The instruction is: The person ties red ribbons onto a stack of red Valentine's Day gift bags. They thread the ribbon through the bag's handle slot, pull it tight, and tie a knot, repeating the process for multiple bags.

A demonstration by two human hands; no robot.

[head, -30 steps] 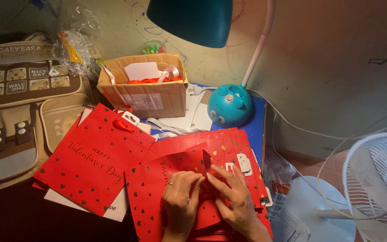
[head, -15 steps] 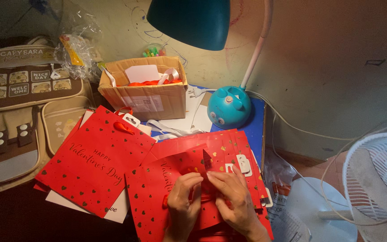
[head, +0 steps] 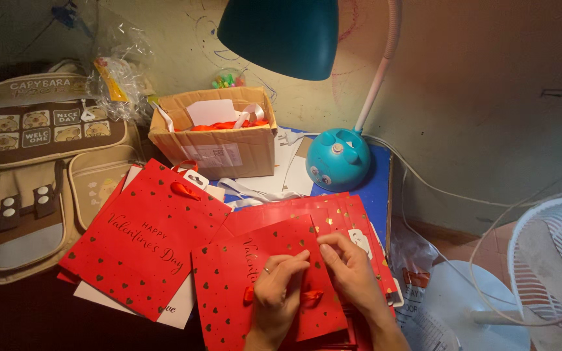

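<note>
Left hand (head: pixel 278 286) and right hand (head: pixel 349 270) both pinching the top red gift bag (head: pixel 229 292), orange ribbon handle (head: pixel 310 296) beneath the fingers, cardboard box (head: pixel 219 140) at eleven o'clock, teal lamp base (head: pixel 336 162) at twelve

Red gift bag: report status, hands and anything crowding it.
Left hand and right hand both pinching the red gift bag flat. Orange ribbon handle under the fingers. More red bags stacked alongside.

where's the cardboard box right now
In the head view the cardboard box sits at the back of the desk, left of the blue lamp base and right of the beige backpack.
</note>
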